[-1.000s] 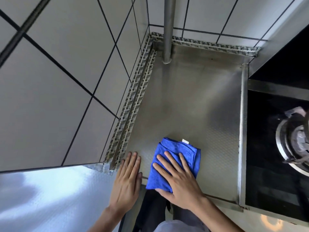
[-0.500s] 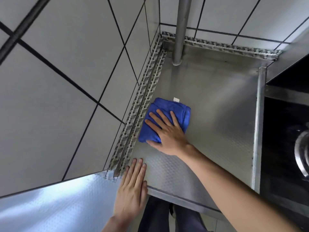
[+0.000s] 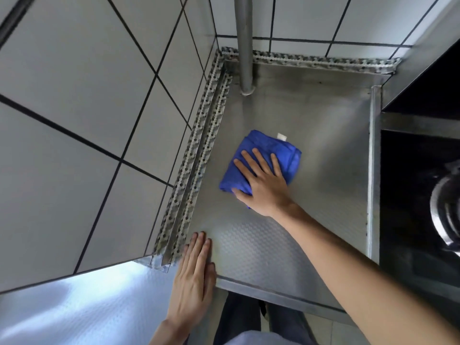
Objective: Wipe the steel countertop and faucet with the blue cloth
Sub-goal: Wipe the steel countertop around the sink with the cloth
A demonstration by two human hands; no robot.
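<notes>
A folded blue cloth with a small white tag lies on the textured steel countertop, about midway between the front edge and the back wall. My right hand lies flat on the cloth with fingers spread, pressing it down. My left hand rests palm down on the counter's front left corner, fingers together, holding nothing. A grey steel pipe rises from the counter's back left corner; no faucet spout is in view.
White tiled walls with a perforated metal strip border the counter on the left and back. A black stove recess with a burner sits to the right behind a raised steel lip. My legs show below the front edge.
My right hand has pushed the cloth from the front edge away toward the back, then shifted it right, away from the left wall strip. My left hand stays at the front corner.
</notes>
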